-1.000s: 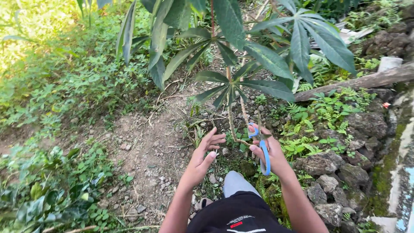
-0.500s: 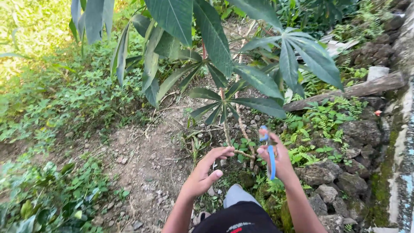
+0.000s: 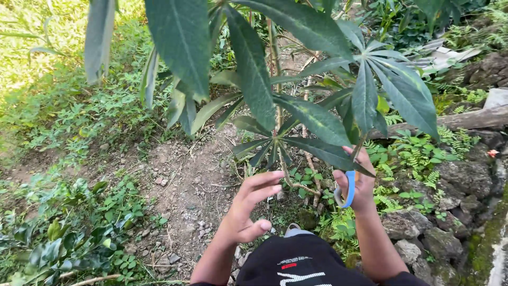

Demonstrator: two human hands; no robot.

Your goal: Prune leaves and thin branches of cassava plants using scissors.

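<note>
A tall plant with long finger-shaped leaves [image 3: 312,114] rises in front of me on a thin knobbly stem [image 3: 286,168]. My left hand [image 3: 248,206] is open, its fingertips close to the stem's lower part. My right hand [image 3: 360,185] is closed on blue-handled scissors [image 3: 349,189], held just right of the stem and partly under a leaf. The scissor blades are hidden by my hand and the leaves. My dark clothing with a printed mark [image 3: 299,265] fills the bottom of the view.
Bare stony soil [image 3: 190,185] lies left of the stem. Low green weeds [image 3: 69,222] cover the left side. On the right there are mossy rocks [image 3: 455,180], ferns [image 3: 418,148] and a fallen log [image 3: 471,119].
The camera has moved closer under the leaves. My left hand reached forward towards the stem with fingers spread. My right hand with the scissors shifted right and slightly up.
</note>
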